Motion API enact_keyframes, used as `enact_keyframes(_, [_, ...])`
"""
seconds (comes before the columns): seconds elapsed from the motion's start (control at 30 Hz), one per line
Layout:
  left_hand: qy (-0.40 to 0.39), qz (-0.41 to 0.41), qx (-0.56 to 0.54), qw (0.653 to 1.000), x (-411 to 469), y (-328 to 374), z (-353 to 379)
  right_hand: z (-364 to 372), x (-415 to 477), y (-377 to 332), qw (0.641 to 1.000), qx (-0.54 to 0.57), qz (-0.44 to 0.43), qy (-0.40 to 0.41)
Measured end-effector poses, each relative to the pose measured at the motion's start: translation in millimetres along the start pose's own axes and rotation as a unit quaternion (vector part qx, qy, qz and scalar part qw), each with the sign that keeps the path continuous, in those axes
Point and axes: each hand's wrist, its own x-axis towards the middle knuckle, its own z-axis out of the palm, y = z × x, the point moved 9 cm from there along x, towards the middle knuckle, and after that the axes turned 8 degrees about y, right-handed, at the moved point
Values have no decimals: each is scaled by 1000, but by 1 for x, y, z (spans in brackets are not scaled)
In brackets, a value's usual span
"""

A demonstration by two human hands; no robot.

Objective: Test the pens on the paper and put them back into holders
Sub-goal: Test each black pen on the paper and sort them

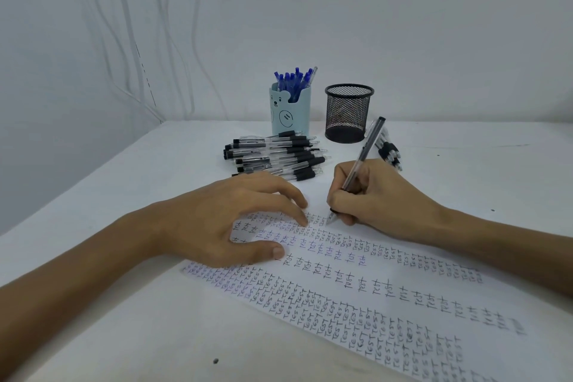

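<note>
Tall pale blue holder (290, 115) with a bear face, far middle of the table, crammed with upright blue-capped pens (293, 80). Just to its right, apart from it, a shorter round black mesh cup (348, 115); contents not discernible through the mesh.

Plain white wall (403, 25) behind, with thin white cables (130, 40) hanging down at far left. White table (124, 195) across the whole lower scene, one dark speck (216, 361) near the front edge.

Long sheet of paper (372, 295) lying at a slant from centre to near right, covered in rows of the word "test" in black and blue ink.

Pile of black-grip pens (276, 155) lying flat in front of the blue holder. Smaller bunch of like pens (389, 149) lying right of the mesh cup.

Left hand (223, 220) spread wide, fingertips and thumb pressing the paper's far left end. Right hand (366, 195) pinching a grey pen (361, 161) in a writing grip, tip touching the paper's far edge, black cap end tilted toward the mesh cup.
</note>
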Motion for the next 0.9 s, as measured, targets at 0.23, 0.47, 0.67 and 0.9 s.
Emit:
enact_keyframes(0.23, [-8,-4,9,1000,1,0,0,-2,1,3,999,36,24,10])
enact_keyframes(0.47, [-7,6,10,1000,3,4,0,1,-1,0,1000,0,-7,-7])
enact_keyframes(0.67, [-6,3,13,1000,1,1,2,0,-2,-5,1000,-6,-27,-1])
enact_keyframes(0.9, [-2,8,2,1000,3,4,2,2,-1,-4,1000,-1,-24,-14])
